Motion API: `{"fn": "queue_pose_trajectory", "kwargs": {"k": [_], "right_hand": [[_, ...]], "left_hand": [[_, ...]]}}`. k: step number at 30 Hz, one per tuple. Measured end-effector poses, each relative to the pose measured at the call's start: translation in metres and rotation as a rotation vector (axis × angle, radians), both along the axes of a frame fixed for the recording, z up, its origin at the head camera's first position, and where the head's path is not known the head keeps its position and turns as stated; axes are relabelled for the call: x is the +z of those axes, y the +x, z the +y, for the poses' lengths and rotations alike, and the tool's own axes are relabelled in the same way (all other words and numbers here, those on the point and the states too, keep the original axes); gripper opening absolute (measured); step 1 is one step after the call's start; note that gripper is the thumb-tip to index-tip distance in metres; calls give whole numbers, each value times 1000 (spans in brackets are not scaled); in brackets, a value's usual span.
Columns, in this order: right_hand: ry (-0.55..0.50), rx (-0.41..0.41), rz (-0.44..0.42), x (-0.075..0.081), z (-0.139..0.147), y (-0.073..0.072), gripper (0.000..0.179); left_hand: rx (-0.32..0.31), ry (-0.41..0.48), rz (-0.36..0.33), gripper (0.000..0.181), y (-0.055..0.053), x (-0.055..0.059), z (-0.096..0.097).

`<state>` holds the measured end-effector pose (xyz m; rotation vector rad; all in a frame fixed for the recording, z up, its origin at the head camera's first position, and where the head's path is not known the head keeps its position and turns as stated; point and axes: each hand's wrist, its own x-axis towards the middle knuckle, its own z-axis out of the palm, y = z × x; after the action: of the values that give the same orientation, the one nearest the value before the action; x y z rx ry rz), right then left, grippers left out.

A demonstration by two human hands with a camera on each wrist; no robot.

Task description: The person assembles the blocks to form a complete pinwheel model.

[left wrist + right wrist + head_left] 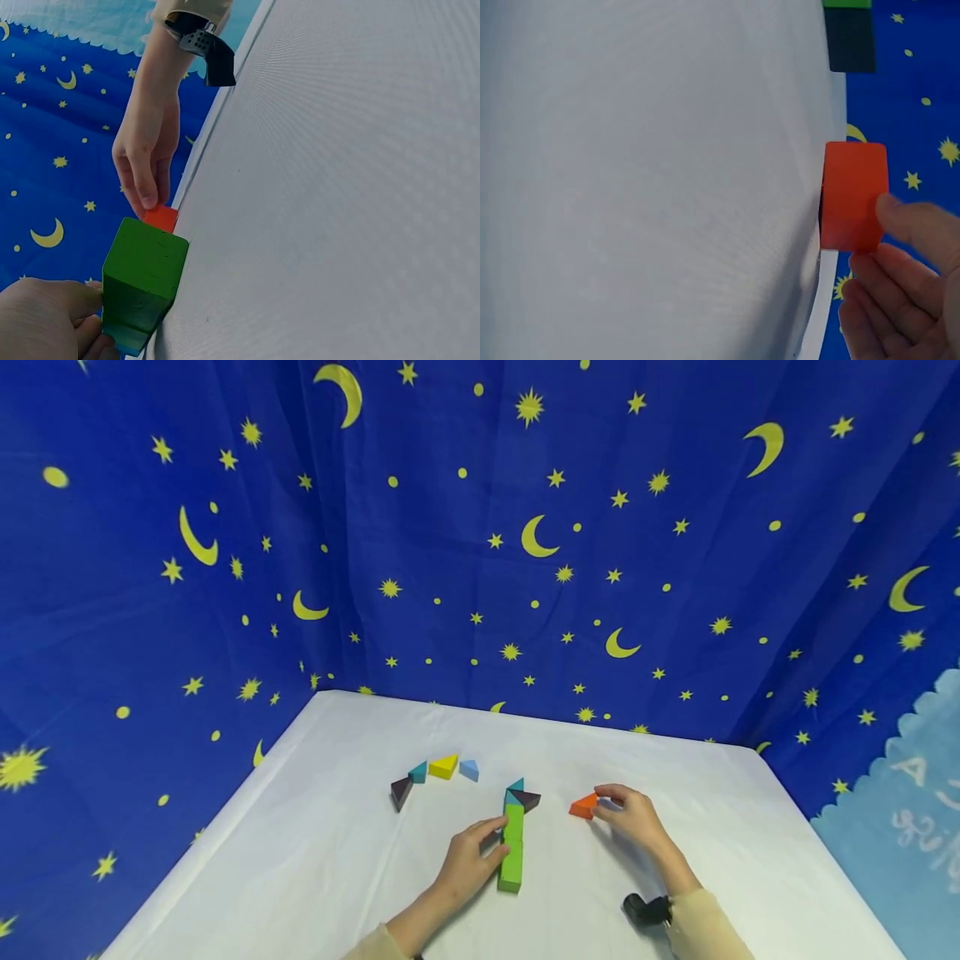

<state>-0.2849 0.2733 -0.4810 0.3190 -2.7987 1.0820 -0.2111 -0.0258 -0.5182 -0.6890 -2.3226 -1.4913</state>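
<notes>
Your right hand (633, 817) pinches one orange block (581, 807); your left hand (467, 866) touches two green blocks (514, 847), its fingers partly hidden, grip impossible to tell. Four others (442, 767) lie far left

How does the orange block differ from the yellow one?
The right hand touches the orange block, while the yellow block lies untouched. The yellow block sits between a teal block and a light blue block; the orange block has no other block right beside it. Both show a triangular face.
</notes>
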Motion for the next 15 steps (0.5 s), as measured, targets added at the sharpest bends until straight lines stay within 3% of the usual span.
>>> {"fn": "queue_pose_trajectory", "kwargs": {"k": [15], "right_hand": [[-40,-21,-60,-2,-21,-17,31]], "left_hand": [[-11,1,-9,39,2,-1,0]]}}
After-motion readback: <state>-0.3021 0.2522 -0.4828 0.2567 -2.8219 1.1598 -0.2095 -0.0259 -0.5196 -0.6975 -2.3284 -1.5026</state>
